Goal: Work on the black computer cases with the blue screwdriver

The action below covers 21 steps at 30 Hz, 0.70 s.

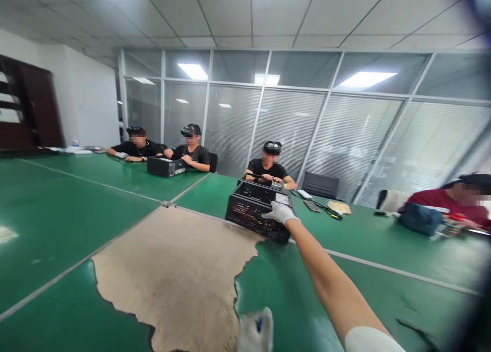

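Observation:
My right hand point(282, 213), in a pale work glove, reaches far out over the table. It grips the near right edge of a black desktop computer case point(245, 216), thumb to the left. The case is open at the top, with coloured wires or parts showing in its side. At the bottom edge is my left hand point(253, 331), also gloved, away from the case. A small dark blue spot point(260, 325) shows on it; its fingers are cut off and blurred.
The green tabletop point(76, 203) has a torn bare beige patch point(172, 270). Across it, a person point(268, 162) sits behind the case. Two people sit far left by another black computer case point(165, 167). Cables point(332, 211) and a blue bag point(420, 219) lie right, near another person.

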Motion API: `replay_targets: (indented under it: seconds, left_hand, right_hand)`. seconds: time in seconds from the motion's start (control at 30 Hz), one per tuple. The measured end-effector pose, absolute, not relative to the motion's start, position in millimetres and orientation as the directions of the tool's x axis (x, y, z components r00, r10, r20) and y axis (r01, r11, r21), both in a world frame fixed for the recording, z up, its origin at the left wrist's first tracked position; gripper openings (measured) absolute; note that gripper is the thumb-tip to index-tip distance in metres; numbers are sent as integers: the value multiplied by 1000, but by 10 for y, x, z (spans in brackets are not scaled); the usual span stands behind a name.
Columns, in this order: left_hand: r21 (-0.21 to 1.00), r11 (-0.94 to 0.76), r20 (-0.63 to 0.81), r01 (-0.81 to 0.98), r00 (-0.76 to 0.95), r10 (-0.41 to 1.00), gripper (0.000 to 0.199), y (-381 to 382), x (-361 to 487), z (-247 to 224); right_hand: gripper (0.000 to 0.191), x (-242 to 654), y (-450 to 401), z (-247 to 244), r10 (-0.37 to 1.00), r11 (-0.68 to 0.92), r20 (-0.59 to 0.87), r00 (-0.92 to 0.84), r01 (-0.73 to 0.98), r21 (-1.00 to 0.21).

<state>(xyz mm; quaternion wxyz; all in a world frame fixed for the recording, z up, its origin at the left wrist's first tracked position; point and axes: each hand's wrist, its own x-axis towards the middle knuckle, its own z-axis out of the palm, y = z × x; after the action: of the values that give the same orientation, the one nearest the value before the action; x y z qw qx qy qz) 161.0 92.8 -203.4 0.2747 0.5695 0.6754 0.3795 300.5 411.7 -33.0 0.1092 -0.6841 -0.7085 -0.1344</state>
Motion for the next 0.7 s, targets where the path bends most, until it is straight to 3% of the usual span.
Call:
replay_targets:
  seconds: [0.17, 0.37, 0.43, 0.57, 0.63, 0.7]
  left_hand:
    - [841, -103, 171, 532, -80, 982, 63, 898, 1477, -1872]
    - [762, -315, 317, 566, 99, 943, 54, 764, 1445, -1718]
    - [644, -441, 386, 625, 232, 893, 49, 567, 1496, -1602]
    - [298, -709, 511, 639, 521, 684, 45, 12, 1458, -1046]
    - [200, -733, 572, 651, 530, 627, 45, -180, 1309, -624]
    - [180, -710, 597, 681, 498, 629, 47, -200, 1088, -222]
  right_hand:
    - [74, 3319, 3379, -403, 958, 239, 151, -245, 969, 61]
    - [70, 3353, 2132, -449, 925, 341, 181, -334, 940, -6]
    - [65, 3301, 1677, -426, 915, 365, 206, -347, 929, -57]
    - [52, 3281, 953, -334, 906, 413, 173, -387, 898, -152]
    - [44, 3297, 756, -282, 881, 473, 103, -462, 862, -179]
    - [32, 3278, 673, -237, 814, 568, 16, -581, 789, -233]
